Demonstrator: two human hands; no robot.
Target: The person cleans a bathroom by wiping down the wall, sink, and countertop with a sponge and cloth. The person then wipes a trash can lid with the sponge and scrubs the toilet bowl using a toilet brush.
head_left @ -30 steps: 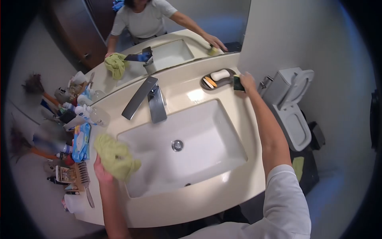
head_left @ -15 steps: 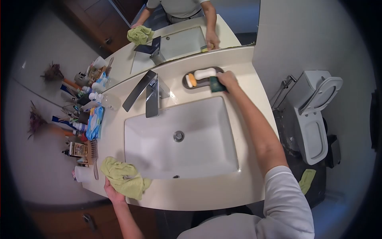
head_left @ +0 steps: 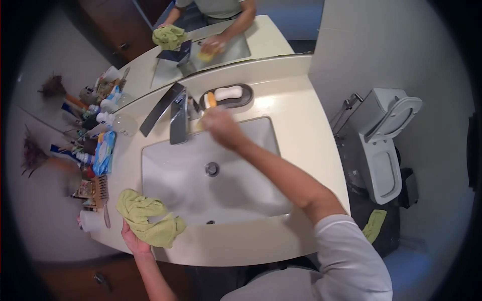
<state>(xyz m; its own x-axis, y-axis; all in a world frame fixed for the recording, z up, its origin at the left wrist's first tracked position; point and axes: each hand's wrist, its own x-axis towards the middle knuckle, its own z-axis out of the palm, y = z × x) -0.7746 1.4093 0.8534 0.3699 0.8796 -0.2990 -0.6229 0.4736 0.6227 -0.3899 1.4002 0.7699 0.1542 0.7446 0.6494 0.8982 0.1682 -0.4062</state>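
My left hand [head_left: 134, 243] holds a bunched light green cloth [head_left: 145, 220] over the front left corner of the countertop. In my right hand [head_left: 222, 128], blurred by motion, is a scouring sponge [head_left: 201, 124] that shows mostly as a yellowish smear; its yellow side appears in the mirror. This hand is over the back edge of the white sink [head_left: 246, 185], just right of the faucet [head_left: 178, 120]. Behind it lies a dark oval soap dish [head_left: 246, 98] bearing a white soap bar [head_left: 228, 93] and an orange-and-white piece [head_left: 210, 100].
Along the left wall stand a blue wipes pack [head_left: 104, 153], a clear bottle [head_left: 125, 125], a hairbrush [head_left: 104, 200] and a white cup [head_left: 91, 220]. A mirror [head_left: 281, 32] rises behind the counter. To the right are a toilet [head_left: 384, 165] and another green cloth [head_left: 374, 226] on the floor.
My right hand has swept left with the sponge, from the right end of the soap dish to near the faucet. The view has shifted slightly; my left hand still holds the cloth.
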